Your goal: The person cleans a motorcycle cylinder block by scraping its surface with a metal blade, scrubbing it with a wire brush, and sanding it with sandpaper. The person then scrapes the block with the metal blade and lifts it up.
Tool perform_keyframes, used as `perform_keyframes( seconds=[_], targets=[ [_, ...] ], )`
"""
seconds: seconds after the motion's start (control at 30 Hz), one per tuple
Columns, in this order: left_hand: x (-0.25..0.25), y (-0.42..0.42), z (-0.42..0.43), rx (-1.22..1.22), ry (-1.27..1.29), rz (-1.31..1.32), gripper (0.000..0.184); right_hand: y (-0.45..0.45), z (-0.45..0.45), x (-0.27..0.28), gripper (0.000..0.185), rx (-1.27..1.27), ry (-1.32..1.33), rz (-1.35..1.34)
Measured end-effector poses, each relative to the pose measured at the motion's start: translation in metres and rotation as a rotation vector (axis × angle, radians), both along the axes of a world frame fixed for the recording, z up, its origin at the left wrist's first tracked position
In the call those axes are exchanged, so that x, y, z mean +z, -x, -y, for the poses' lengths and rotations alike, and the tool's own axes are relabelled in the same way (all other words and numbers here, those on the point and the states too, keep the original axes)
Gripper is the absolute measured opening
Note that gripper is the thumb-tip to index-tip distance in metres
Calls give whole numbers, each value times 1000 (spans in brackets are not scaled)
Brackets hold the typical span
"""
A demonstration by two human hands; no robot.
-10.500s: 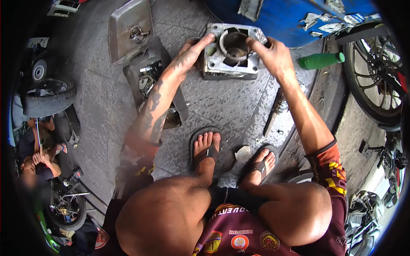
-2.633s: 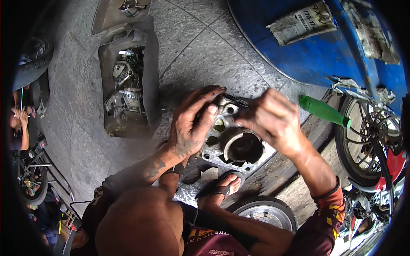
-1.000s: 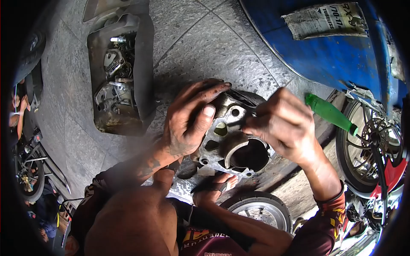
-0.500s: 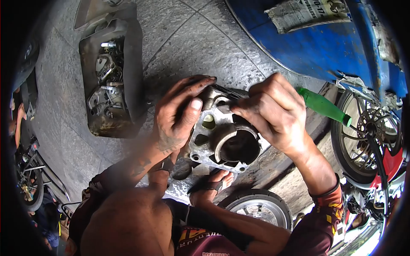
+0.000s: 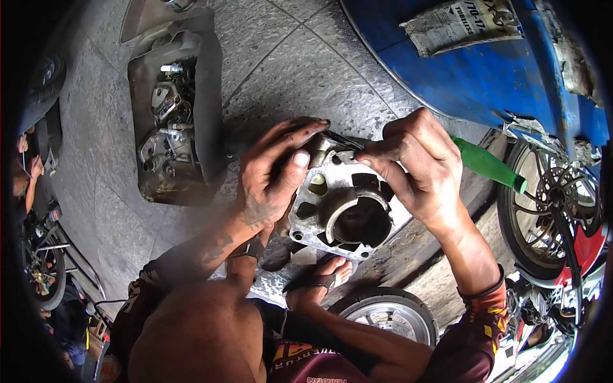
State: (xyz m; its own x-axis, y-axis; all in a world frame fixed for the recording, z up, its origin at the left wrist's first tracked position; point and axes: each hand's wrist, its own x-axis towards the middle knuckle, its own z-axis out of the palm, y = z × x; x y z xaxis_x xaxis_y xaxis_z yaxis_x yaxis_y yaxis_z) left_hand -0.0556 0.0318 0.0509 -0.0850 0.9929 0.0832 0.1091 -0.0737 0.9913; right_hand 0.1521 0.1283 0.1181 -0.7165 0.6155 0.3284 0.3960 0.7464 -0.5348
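A grey metal engine cylinder block with a round bore and several openings is held up above the floor, tilted. My left hand is wrapped round its upper left corner, thumb on the top face. My right hand is closed in a pinch at the block's upper edge, on a small thin flat metal piece by the corner hole. Part of that piece is hidden by the fingertips.
A dark open container of metal parts lies at the left, a tray above it. A blue drum, green bottle and motorcycle wheel are at the right. Another wheel lies below. A person's arm shows far left.
Since the oldest frame, the block has come closer and turned, and my right hand has gone from gripping its side to a pinch at its upper edge. Lately that hand has shifted only slightly.
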Motion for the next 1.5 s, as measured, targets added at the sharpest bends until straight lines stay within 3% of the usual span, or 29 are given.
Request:
perform_keyframes(
  seconds=[0.8,1.33,1.5],
  targets=[
    [0,6,2,-32,-21,-54,35,-8,-1,1,17,68,92,9],
    [-3,8,1,-58,-37,-57,38,-4,-12,-5,19,134,-23,2],
    [-3,8,1,-84,-34,-49,36,-26,4,7,21,89,85,53]
  ],
)
